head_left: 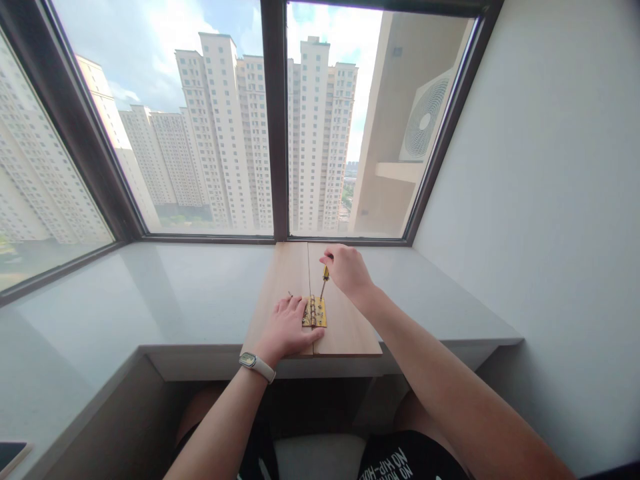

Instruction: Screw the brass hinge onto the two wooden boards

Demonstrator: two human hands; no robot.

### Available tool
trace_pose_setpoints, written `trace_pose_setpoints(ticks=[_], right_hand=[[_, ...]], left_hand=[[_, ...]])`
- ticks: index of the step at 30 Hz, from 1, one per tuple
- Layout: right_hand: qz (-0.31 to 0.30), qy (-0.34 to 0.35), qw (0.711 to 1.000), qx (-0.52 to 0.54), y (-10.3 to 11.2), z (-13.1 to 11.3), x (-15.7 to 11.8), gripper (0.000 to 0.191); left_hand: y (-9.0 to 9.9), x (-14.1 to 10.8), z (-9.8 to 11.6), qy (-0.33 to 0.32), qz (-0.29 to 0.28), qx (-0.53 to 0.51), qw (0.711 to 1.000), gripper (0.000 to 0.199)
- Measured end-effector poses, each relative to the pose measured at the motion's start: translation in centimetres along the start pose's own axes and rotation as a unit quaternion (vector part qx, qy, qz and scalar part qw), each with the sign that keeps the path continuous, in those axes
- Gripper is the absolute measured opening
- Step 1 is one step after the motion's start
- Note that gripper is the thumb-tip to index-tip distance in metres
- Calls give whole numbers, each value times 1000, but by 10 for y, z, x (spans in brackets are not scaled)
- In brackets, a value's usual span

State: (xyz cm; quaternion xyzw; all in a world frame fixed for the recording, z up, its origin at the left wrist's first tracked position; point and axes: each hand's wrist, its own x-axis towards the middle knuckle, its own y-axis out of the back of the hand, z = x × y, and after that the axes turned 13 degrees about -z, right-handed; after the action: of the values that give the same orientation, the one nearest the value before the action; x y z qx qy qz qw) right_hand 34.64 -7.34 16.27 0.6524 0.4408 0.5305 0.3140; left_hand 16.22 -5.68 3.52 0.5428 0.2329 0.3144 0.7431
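A gold-coloured hinge [321,313] lies open across the seam between two pale wooden boards [350,331]. My left hand [289,327] is spread over the left board, its fingers and thumb touching the hinge's left and lower edges. In my right hand [347,268] is a screwdriver [326,273] with a yellow and black handle, gripped at the top. The shaft slants down, and its tip meets the upper part of the hinge's right leaf. Whether a screw sits under the tip is too small to tell. A small dark thing, perhaps a screw [290,294], shows just beyond my left fingers.
The boards rest on a white windowsill ledge [200,293], reaching from the dark window frame [281,133] to slightly past the front edge. A white wall [540,167] rises at the right. A dark-screened device [13,457] is partly visible at lower left.
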Motion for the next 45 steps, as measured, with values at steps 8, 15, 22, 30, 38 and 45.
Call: trace_pose_setpoints(ticks=[8,15,22,30,38,45], right_hand=[[24,8,994,104,-10,8,1,15],[30,6,999,44,-11,2,-4,21],[57,-27,998,-22,-12,-1,-9,13],[44,3,998,41,-12,-1,-6,6],[39,14,996,83,-17,2,-4,22],[92,-3,992,84,-20,3,-6,12]], left_hand=[[-1,1,0,2,-2,-3,1000,89],[0,0,0,5,-9,-3,1000,91],[0,0,2,6,-6,-1,1000,91],[0,1,3,7,-7,-7,1000,90],[2,0,3,12,-10,-13,1000,92],[1,0,3,11,-11,-6,1000,91]])
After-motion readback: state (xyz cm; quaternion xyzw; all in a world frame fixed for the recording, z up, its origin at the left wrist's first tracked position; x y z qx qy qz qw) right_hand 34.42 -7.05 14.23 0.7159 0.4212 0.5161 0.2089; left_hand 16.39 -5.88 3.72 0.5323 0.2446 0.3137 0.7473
